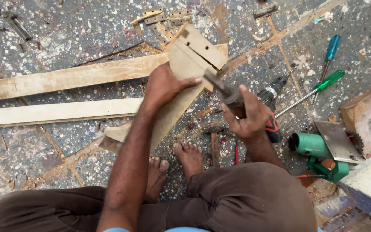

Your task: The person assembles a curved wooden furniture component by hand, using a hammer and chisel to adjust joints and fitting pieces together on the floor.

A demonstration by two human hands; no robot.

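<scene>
Two pale planks [56,79] lie on the speckled floor [44,38], then the left hand [164,86], fingers clenched around a notched wooden piece [185,64] held tilted above the feet, meets the chisel [222,88] gripped in the right hand [247,116], beside a green circular saw [323,148].

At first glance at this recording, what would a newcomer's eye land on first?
The centre draws the eye: the left hand holds a notched wooden board tilted up off the speckled floor, while the right hand has its grip on a tool handle whose tip meets the notch. At right lie a green circular saw, two green-handled screwdrivers and a drill; long planks lie at left.
</scene>
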